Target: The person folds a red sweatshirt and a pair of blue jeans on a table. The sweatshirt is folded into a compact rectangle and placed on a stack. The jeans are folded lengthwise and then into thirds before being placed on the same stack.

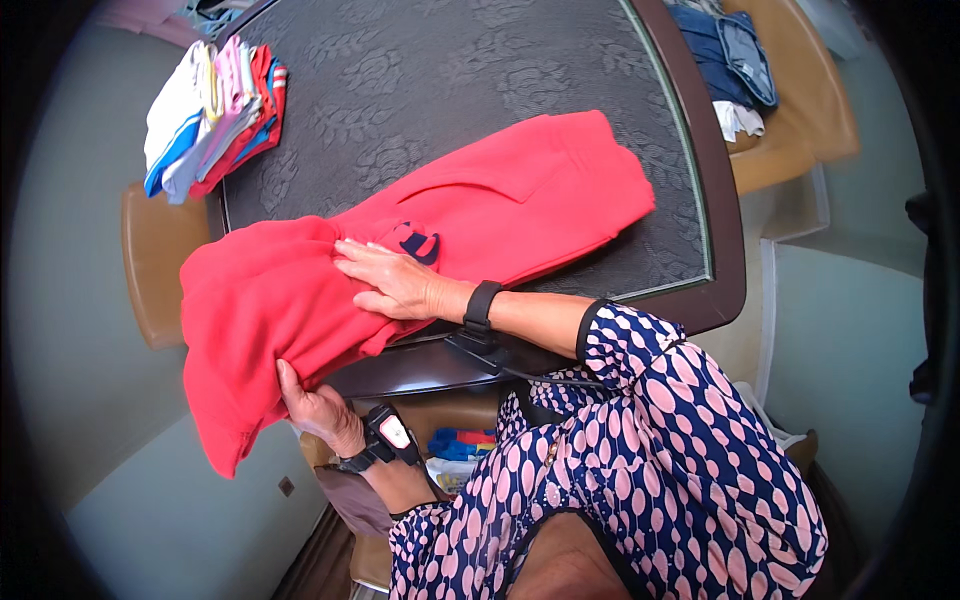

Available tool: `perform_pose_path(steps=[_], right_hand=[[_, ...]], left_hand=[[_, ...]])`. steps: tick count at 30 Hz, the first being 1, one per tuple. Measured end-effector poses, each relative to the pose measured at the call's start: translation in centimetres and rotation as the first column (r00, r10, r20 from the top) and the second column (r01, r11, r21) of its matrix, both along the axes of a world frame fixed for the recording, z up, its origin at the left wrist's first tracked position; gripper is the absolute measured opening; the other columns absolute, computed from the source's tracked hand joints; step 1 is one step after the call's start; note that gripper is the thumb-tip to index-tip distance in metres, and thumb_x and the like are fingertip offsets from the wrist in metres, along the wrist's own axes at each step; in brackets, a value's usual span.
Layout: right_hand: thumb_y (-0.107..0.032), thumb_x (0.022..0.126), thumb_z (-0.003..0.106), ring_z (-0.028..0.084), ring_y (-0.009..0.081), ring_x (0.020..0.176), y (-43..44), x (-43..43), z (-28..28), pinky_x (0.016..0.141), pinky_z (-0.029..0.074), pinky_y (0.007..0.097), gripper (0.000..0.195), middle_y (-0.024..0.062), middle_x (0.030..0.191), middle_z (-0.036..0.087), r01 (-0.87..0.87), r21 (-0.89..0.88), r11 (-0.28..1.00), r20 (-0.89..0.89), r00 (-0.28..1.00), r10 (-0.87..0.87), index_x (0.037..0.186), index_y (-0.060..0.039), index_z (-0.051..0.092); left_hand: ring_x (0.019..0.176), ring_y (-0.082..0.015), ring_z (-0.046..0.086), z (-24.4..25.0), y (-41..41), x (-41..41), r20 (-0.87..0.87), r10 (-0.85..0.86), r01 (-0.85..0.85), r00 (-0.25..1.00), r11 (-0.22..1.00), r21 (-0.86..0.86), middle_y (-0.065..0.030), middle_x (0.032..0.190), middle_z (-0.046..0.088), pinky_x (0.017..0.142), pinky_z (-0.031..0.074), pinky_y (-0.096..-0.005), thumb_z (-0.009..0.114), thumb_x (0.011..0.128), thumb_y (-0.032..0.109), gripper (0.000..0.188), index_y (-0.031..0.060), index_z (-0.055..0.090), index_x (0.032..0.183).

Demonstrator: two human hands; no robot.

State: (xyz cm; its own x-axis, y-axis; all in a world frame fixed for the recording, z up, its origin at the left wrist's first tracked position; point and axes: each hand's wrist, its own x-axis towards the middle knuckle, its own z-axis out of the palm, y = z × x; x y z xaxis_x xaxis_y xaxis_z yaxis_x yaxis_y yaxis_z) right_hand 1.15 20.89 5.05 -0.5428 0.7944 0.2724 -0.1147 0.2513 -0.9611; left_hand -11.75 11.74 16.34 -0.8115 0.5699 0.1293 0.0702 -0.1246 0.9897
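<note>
A red hooded sweatshirt (pixel 480 180), folded lengthwise, lies slantwise across the near part of the table. A dark blue and red emblem (pixel 418 244) shows on its front, beside a pocket edge. The hood end (pixel 247 300) reaches past the table edge at the left and hangs down. My left hand (pixel 319 409) grips the near edge of this end, thumb on top, with its fingers hidden under the cloth. Palm down, my right hand (pixel 394 281) rests on the cloth next to the emblem, fingers slightly apart.
The dark table (pixel 330 97) has a floral-patterned surface and a brown rim. A stack of folded clothes (pixel 217 112) sits at its left edge. Tan chairs (pixel 157 270) stand around it; one (pixel 810 97) bears jeans (pixel 720 56). More clothes (pixel 457 446) lie below the near edge.
</note>
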Motion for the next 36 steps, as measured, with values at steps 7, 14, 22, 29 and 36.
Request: perform_pose_path(steps=[7, 14, 22, 29, 36], right_hand=[[-0.046, 0.096, 0.043, 0.046, 0.0253, 0.127, 2.8, 10.7, 3.8, 0.099, 0.040, 0.0447, 0.057, 0.0105, 0.138, 0.048, -0.249, -0.719, 0.649, -0.385, 0.920, -0.074, 0.135, -0.0051, 0.047], [-0.060, 0.088, 0.050, 0.056, 0.0169, 0.109, 4.9, 25.7, 2.3, 0.094, 0.047, 0.0361, 0.079, 0.0130, 0.126, 0.056, -0.486, -0.741, 0.464, -0.660, 0.654, -0.370, 0.137, 0.0008, 0.039], [-0.024, 0.083, 0.071, 0.057, 0.0153, 0.105, 6.5, 23.2, 2.2, 0.088, 0.048, 0.0276, 0.058, 0.0113, 0.117, 0.060, 0.205, -0.814, 0.544, -0.005, 0.934, -0.358, 0.129, 0.0018, 0.048], [-0.009, 0.086, 0.064, 0.057, 0.0060, 0.084, 6.3, 20.2, 4.3, 0.075, 0.047, 0.0234, 0.018, 0.0024, 0.091, 0.067, 0.482, -0.492, 0.725, 0.122, 0.863, -0.490, 0.102, 0.0007, 0.066], [-0.007, 0.082, 0.065, 0.060, 0.0085, 0.077, 7.5, 20.8, 1.5, 0.073, 0.049, 0.0246, 0.019, 0.0036, 0.085, 0.067, 0.620, -0.192, 0.761, 0.505, 0.727, -0.465, 0.100, -0.0011, 0.063]], left_hand=[[0.106, -0.0290, 0.059, 1.5, -0.1, 4.4, -0.564, -0.648, 0.059, 0.512, 0.681, -0.730, -0.0165, 0.119, 0.061, 0.094, 0.046, -0.0379, 0.065, 0.082, 0.007, 0.038, -0.0040, 0.059, 0.117], [0.126, -0.0338, 0.046, -3.3, 5.8, 17.7, -0.623, -0.777, 0.318, 0.095, 0.617, -0.720, -0.0199, 0.129, 0.053, 0.104, 0.036, -0.0419, 0.062, 0.062, -0.004, 0.066, 0.0037, 0.054, 0.127], [0.136, -0.0379, 0.031, -4.8, 5.9, 19.3, -0.525, -0.851, 0.330, 0.009, 0.498, -0.802, -0.0189, 0.145, 0.036, 0.110, 0.024, -0.0492, 0.073, 0.063, 0.009, 0.077, 0.0075, 0.046, 0.135], [0.137, -0.0385, 0.030, -0.1, 8.2, 9.6, -0.667, -0.728, 0.166, 0.160, 0.686, -0.708, -0.0204, 0.143, 0.040, 0.108, 0.023, -0.0516, 0.064, 0.081, 0.018, 0.059, 0.0048, 0.047, 0.136], [0.138, -0.0427, 0.021, -6.3, 8.3, 4.8, -0.627, -0.754, 0.102, 0.199, 0.652, -0.751, -0.0210, 0.151, 0.022, 0.100, 0.029, -0.0607, 0.071, 0.076, 0.039, 0.079, 0.0155, 0.037, 0.143]])
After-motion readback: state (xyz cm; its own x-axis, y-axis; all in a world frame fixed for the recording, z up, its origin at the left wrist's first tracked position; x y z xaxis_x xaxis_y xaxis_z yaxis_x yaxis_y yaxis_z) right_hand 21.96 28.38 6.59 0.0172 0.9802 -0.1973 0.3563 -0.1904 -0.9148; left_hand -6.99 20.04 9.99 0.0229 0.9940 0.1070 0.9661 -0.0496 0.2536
